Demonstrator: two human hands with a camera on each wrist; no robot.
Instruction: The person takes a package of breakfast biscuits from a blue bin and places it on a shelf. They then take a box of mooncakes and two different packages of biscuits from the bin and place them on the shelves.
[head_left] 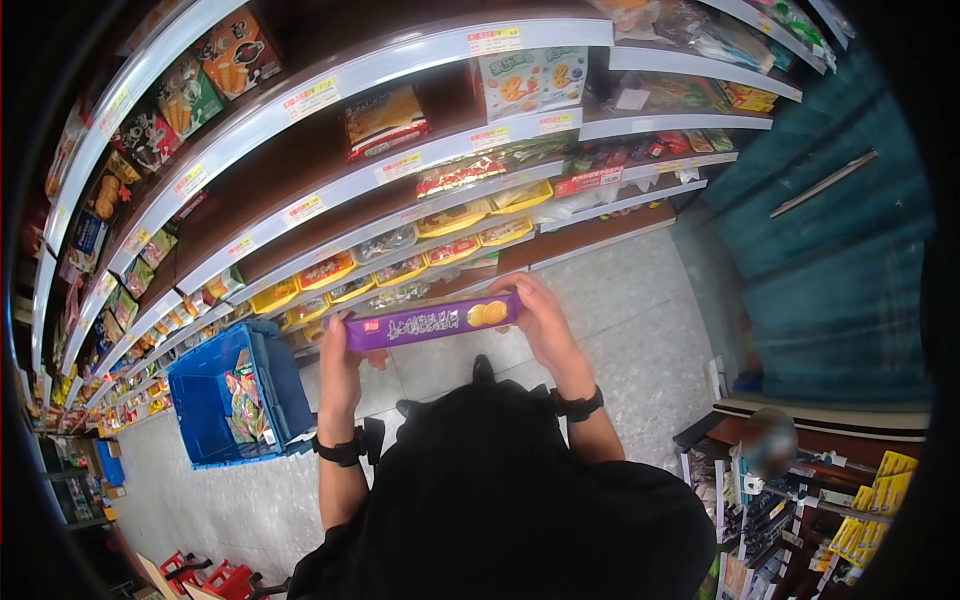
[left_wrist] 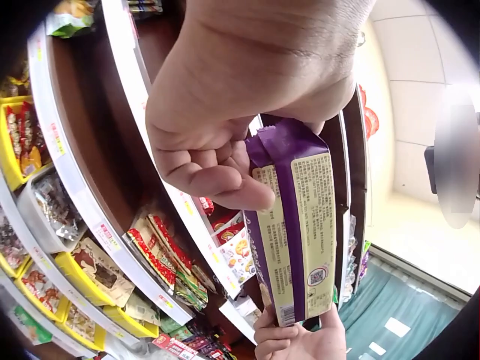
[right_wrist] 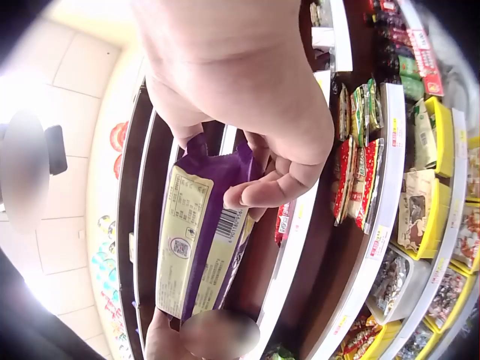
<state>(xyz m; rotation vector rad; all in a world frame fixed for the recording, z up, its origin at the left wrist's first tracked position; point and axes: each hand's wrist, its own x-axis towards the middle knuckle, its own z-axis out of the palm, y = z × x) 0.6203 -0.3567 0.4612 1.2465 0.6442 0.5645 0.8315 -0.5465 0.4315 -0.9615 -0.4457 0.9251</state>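
A long purple packet (head_left: 435, 322) with round yellow biscuits pictured on it is held level between both hands in the head view. The left hand (head_left: 341, 365) grips its left end and the right hand (head_left: 543, 325) grips its right end. Cream panels with small print cover the packet's back (left_wrist: 300, 232) in the left wrist view, where the left hand (left_wrist: 247, 97) pinches the crimped end. In the right wrist view the right hand (right_wrist: 240, 97) has thumb and fingers round the other end of the packet (right_wrist: 199, 240).
Curved shelves (head_left: 350, 75) with packaged snacks span the front and left. Yellow bins (head_left: 455, 218) fill the lower shelves. A blue crate (head_left: 210, 400) holding packets stands on the floor at the left. A teal curtain (head_left: 830, 270) hangs at the right, above a rack of goods (head_left: 760, 520).
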